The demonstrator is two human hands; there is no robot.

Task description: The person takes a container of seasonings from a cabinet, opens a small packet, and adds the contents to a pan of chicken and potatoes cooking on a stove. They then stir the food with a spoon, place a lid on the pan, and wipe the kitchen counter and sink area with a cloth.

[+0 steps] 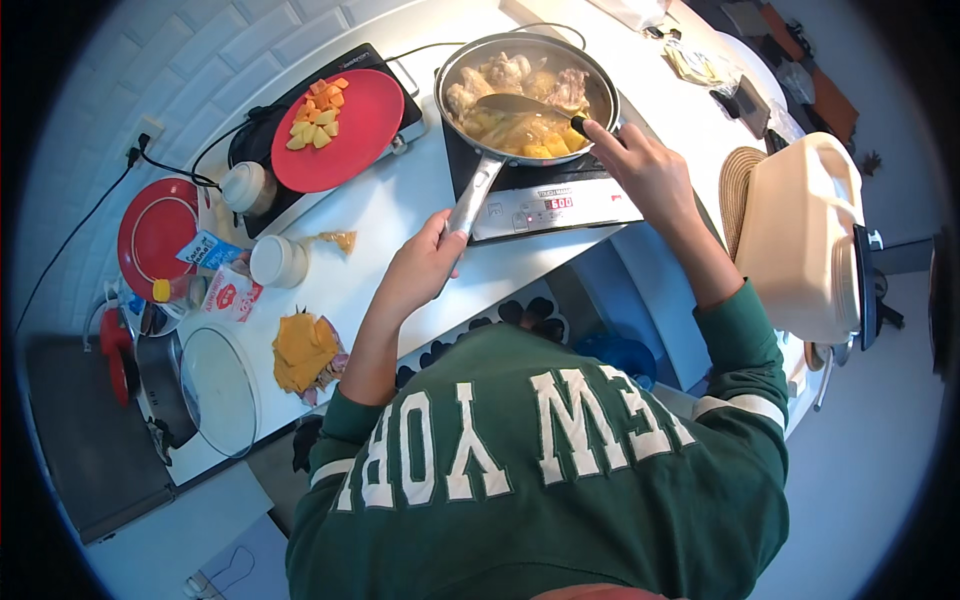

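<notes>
My left hand (424, 262) grips the metal handle (480, 191) of a frying pan that stands on an induction cooktop (555, 204) with a lit display. Chicken pieces (506, 71) and yellow chunks (553, 144) sit in a yellowish broth inside the pan (616, 105). In my right hand (646, 169) is the black handle of a metal cooking spoon (517, 103). The spoon's bowl lies over the food, near the middle of the pan. Steam makes the far side slightly hazy.
Left of the pan, a red plate (352, 150) with orange and pale yellow cubes (319, 112) rests on a second cooktop (259, 135). Jars (279, 261), packets (231, 292), peelings (304, 352) and a glass lid (219, 390) line the counter's left. A large beige container (799, 240) lies at right.
</notes>
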